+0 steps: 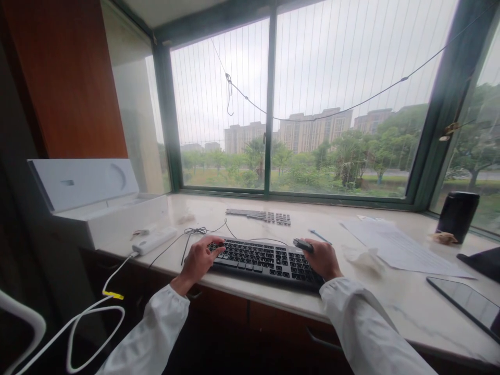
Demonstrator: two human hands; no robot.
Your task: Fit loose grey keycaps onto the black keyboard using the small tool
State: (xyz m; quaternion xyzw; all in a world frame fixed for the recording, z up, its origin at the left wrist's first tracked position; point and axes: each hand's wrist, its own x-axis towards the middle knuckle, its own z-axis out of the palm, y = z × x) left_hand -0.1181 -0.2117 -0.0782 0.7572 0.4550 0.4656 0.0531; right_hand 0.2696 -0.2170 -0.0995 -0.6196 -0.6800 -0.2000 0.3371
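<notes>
Holding a small dark object (303,245) between its thumb and fingers, your right hand (323,259) is above the right end of the black keyboard (250,255). Your left hand (200,260) is at the opposite end, with bent fingers at the upper left corner of the keyboard; the thumb and first finger are near to each other, but I cannot tell if they grasp something small or only touch there. The keyboard lies on the white surface (320,219) in front of you, close to the front edge and between your two hands.

Behind the keyboard, nearer to the window (269,192), you have loose grey keys (260,216) placed flat in rows. A black cord (197,230) lies partly bundled between the keyboard and the white power strip (154,240), which is on your left side. Farther left stands a white box (128,219) with its lid raised.

On the other side, just behind your right hand, there is a thin blue stick (320,237). Next come a crumpled clear wrapper (363,259), some printed paper (402,245), and a dark tablet (469,302) near the right border of your view. A black cylinder (459,213) stands upright behind the tablet.
</notes>
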